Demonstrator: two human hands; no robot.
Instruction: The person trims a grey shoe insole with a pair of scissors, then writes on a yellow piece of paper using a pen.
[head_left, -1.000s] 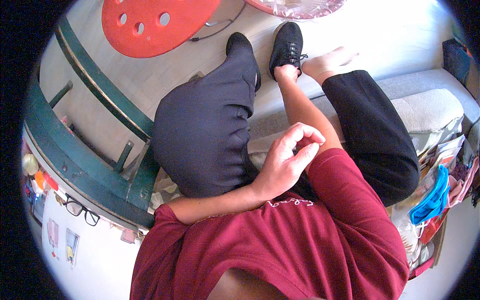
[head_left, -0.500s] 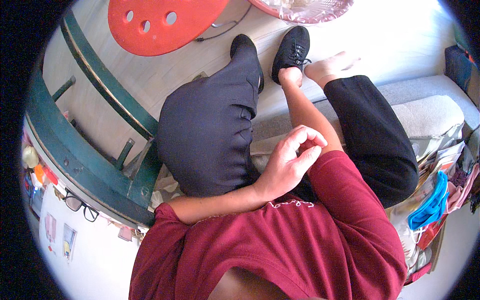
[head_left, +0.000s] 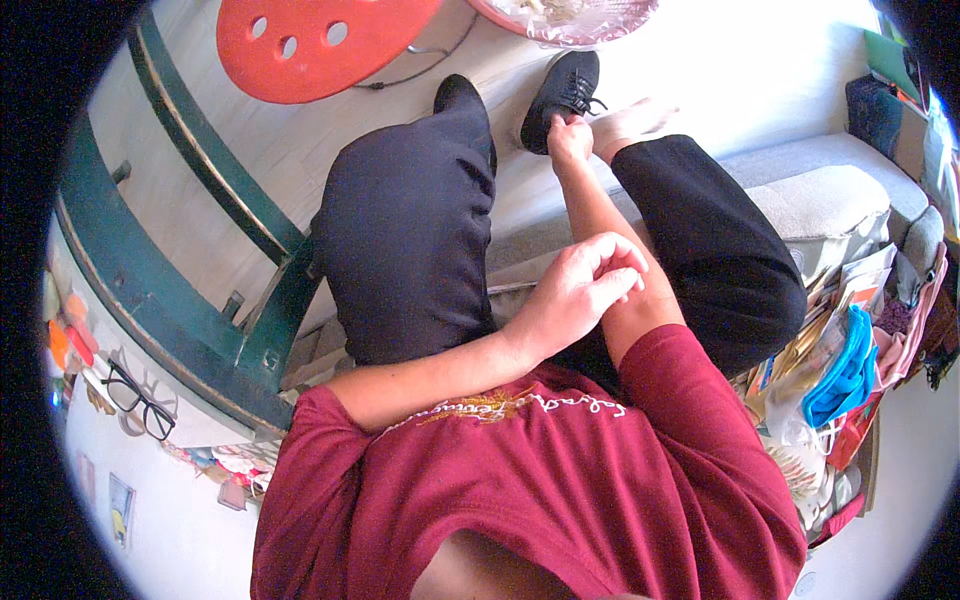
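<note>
At far left, a green board [head_left: 155,285], hard-faced with scuffed edges, curves below a smooth red disc [head_left: 300,70] pierced by round holes. At centre, a matte black lace-up shoe [head_left: 563,95] is gripped at its heel end by the fingers of the right hand [head_left: 570,140]; floor contact cannot be told. The left hand [head_left: 588,278], fingers loosely curled, overlaps the right forearm. Just beside the shoe is a bare foot [head_left: 635,120]; pale floor [head_left: 740,90] extends rightward to the grey sofa's [head_left: 820,205] rounded fabric edge.
</note>
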